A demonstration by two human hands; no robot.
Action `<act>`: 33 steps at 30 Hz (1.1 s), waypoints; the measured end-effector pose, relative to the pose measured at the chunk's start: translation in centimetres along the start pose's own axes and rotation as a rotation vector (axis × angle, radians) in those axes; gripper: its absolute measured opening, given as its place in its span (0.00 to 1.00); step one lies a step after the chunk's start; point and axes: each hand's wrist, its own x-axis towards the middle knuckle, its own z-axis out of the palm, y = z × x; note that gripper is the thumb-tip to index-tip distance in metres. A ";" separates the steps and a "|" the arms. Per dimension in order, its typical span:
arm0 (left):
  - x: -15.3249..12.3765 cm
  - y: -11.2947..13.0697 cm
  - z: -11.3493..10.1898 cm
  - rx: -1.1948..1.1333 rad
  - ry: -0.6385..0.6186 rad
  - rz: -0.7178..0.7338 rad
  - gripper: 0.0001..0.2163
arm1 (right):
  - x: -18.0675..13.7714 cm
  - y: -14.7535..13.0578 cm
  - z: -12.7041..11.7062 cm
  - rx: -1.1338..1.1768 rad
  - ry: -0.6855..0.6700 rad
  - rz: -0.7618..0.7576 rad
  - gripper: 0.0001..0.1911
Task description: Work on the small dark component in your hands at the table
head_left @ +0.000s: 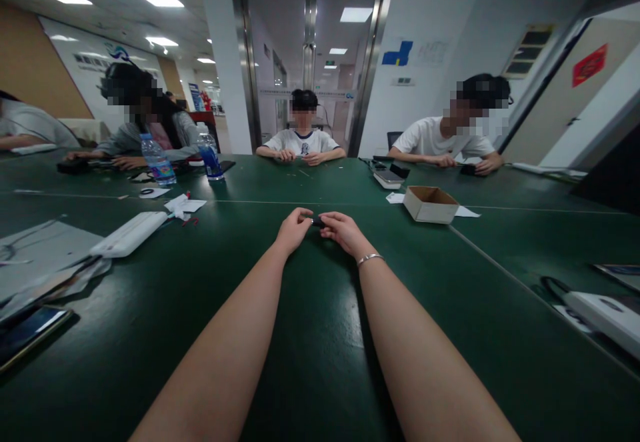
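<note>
Both arms reach forward over the dark green table point(320, 335). Between my fingertips is a small black object point(317, 222) with a shiny bit at its left end; it is too small to name. My left hand point(295, 230) pinches the left end of it, thumb and fingers closed. My right hand point(343, 230), with a silver bracelet point(370, 258) on the wrist, grips the other end. The two hands nearly meet, just above the tabletop.
An open cardboard box point(431, 206) stands to the right, near a power bank-like device point(389, 179). On the left lie a white case point(131, 234), a phone point(33, 335) and paper scraps point(186, 203). Two bottles point(209, 155) stand farther back. Several people sit around the table.
</note>
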 end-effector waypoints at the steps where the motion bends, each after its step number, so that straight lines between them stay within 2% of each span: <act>1: 0.0 0.0 0.0 -0.011 -0.008 -0.009 0.10 | 0.0 0.0 0.0 0.001 0.002 0.000 0.04; 16: 0.5 -1.0 0.2 -0.015 -0.060 -0.019 0.10 | 0.0 -0.1 0.1 0.001 0.003 0.013 0.02; 23: -0.1 0.4 -0.3 -0.112 -0.002 0.021 0.09 | -0.1 -0.2 0.1 -0.001 0.026 0.017 0.03; 30: -0.6 1.5 -0.9 -0.273 -0.059 0.017 0.10 | -0.1 -0.1 0.3 -0.190 0.057 -0.014 0.11; 33: -0.6 1.5 -1.0 -0.284 -0.061 0.012 0.10 | -0.2 -0.1 0.3 -0.146 0.048 -0.011 0.04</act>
